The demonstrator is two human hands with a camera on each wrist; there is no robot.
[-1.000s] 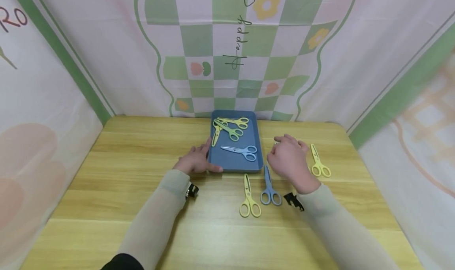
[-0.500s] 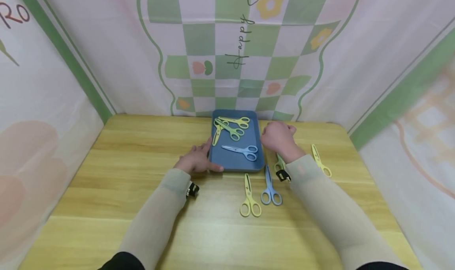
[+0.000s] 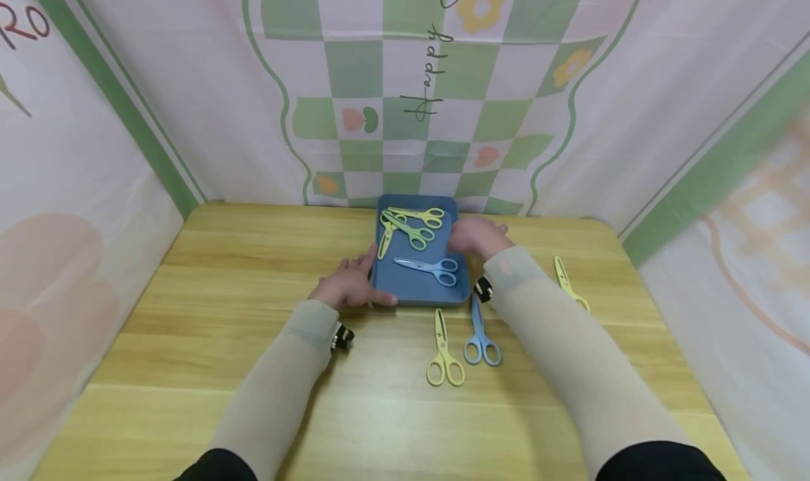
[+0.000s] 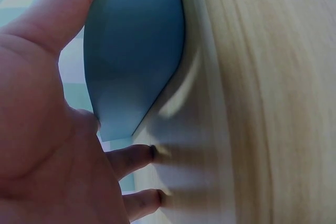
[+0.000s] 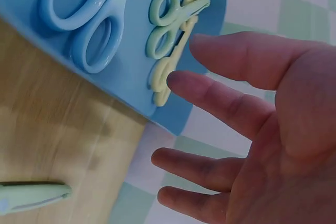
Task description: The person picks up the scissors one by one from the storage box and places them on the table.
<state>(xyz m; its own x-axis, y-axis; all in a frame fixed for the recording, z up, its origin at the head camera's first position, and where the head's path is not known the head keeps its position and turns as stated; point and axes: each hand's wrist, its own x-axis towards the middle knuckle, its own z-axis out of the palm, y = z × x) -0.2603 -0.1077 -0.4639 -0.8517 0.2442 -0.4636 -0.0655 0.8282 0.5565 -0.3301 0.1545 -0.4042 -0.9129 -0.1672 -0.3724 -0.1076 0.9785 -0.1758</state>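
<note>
A blue tray (image 3: 392, 284) holds several scissors: light blue scissors (image 3: 436, 271) near its front, green scissors (image 3: 414, 235) and yellow ones (image 3: 430, 217) farther back. My left hand (image 3: 348, 284) touches the tray's left side and front corner, fingers spread; in the left wrist view its thumb lies along the tray wall (image 4: 134, 51). Over the tray's right edge reaches my right hand (image 3: 477, 236). In the right wrist view that hand (image 5: 252, 119) has its fingers apart and holds nothing, close to the yellow scissors (image 5: 164, 77) in the tray.
On the wooden table (image 3: 253, 340), yellow scissors (image 3: 446, 358) and blue scissors (image 3: 482, 340) lie in front of the tray. Another yellow pair (image 3: 566, 280) is at the right, partly behind my sleeve. A green tip (image 5: 37, 196) shows beside the tray. Patterned cloth hangs behind.
My right hand has moved left and back, from beside the tray to over its right edge. The green scissors beside the tray are now behind my forearm. My left hand has stayed put.
</note>
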